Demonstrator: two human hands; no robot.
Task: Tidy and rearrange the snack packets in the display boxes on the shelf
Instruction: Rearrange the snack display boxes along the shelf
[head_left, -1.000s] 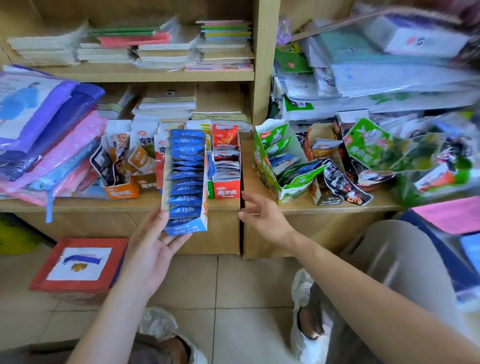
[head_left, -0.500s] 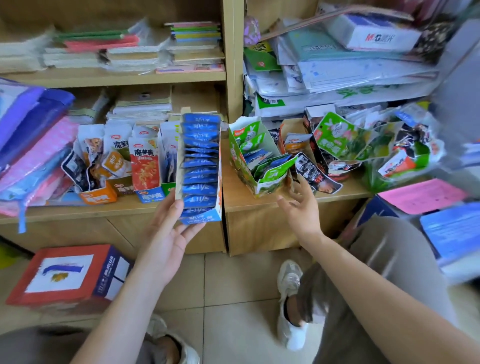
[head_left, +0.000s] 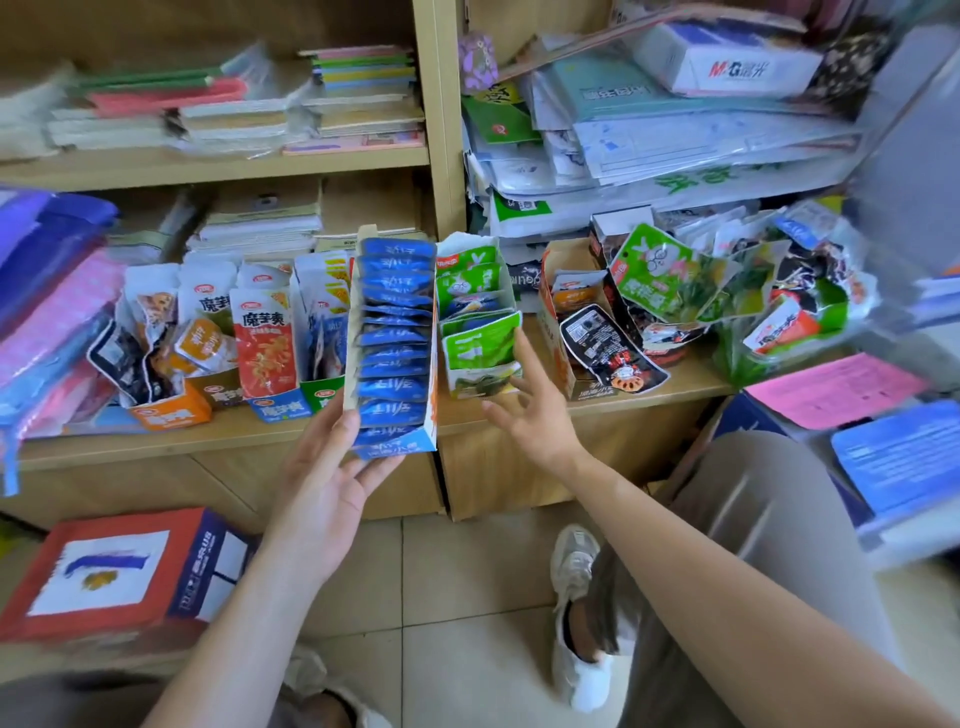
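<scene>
Up front, the left hand (head_left: 332, 483) cradles the blue packet box (head_left: 393, 338) jutting over the shelf (head_left: 218, 436) front edge, while the right hand (head_left: 530, 410), fingers spread, touches the green box (head_left: 480, 332) just beside it above bare floor tiles (head_left: 467, 597).

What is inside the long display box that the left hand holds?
The long display box holds a row of blue snack packets, overlapping front to back. Their lower parts and the box's floor are covered.
</scene>
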